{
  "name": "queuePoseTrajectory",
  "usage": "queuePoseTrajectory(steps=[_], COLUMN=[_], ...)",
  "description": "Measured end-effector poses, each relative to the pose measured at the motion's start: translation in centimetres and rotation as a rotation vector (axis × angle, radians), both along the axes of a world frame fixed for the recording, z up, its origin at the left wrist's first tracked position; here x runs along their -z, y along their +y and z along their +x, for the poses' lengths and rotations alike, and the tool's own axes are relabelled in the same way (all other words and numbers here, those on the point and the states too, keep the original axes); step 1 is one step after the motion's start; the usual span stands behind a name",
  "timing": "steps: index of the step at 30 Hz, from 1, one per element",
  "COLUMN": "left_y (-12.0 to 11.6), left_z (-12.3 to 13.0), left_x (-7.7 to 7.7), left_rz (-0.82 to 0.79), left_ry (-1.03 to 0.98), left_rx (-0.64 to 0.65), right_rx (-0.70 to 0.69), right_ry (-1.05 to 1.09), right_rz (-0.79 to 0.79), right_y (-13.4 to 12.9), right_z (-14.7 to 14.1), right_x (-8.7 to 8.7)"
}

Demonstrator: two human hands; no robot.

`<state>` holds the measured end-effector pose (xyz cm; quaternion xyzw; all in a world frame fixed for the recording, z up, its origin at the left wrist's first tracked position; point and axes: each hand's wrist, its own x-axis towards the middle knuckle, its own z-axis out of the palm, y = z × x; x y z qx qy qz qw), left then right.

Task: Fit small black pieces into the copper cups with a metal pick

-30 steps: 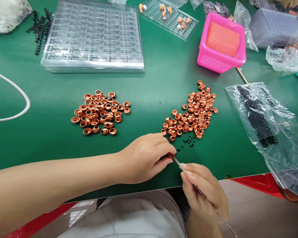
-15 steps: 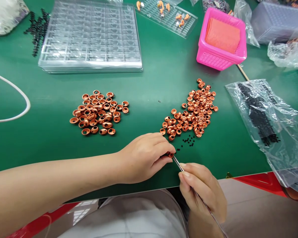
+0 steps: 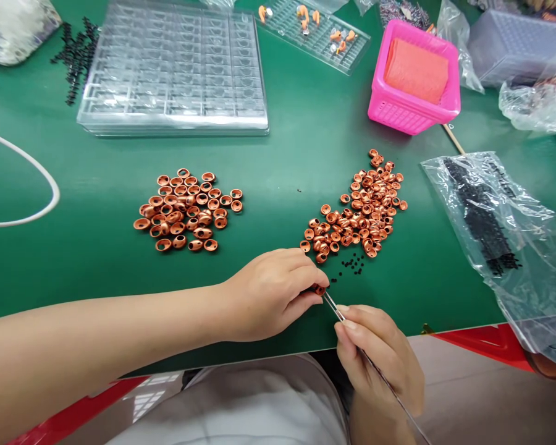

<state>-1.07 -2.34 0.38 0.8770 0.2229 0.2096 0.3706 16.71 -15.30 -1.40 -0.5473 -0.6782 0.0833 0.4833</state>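
My left hand [image 3: 273,296] is closed, pinching a small copper-coloured hollow cap [image 3: 320,289] between thumb and fingertips. Most of that cap is hidden by the fingers. In my right hand [image 3: 382,355] are thin metal tweezers [image 3: 332,304], whose tips reach the cap. Whether the tips grip anything is too small to tell. Just beyond the hands lie several tiny black pieces [image 3: 352,264]. A pile of copper-coloured caps [image 3: 364,210] spreads behind them, and another pile of such caps [image 3: 185,210] sits to the left.
Stacked clear plastic trays [image 3: 173,74] stand at the back left, beside black strips of parts [image 3: 76,59]. A pink basket [image 3: 414,114] holds folded orange cloth. At right lies a clear bag [image 3: 486,216] with black parts. A white cable [image 3: 50,185] loops at left.
The tweezers' two prongs look slightly farther apart near the cap. Both hands stay almost in place, and the whole view has shifted a little.
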Motion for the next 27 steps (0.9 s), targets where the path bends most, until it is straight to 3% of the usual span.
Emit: queuePoseTrajectory(steps=[4,11,27], left_y=[0.03,-0.05,-0.07], left_z=[-0.01,-0.03,-0.11], left_x=[0.02,0.06,0.33], left_rz=[0.006,0.003,0.072], left_ry=[-0.008,-0.021,-0.029], left_rx=[-0.001,-0.002,0.034], right_rx=[-0.041,0.011,-0.019], right_ry=[-0.026,-0.005,0.045], right_rz=[0.038,0.067,0.017], right_y=[0.17,0.33,0.34], right_z=[0.48,0.28,0.41], right_x=[0.26,0.46,0.29])
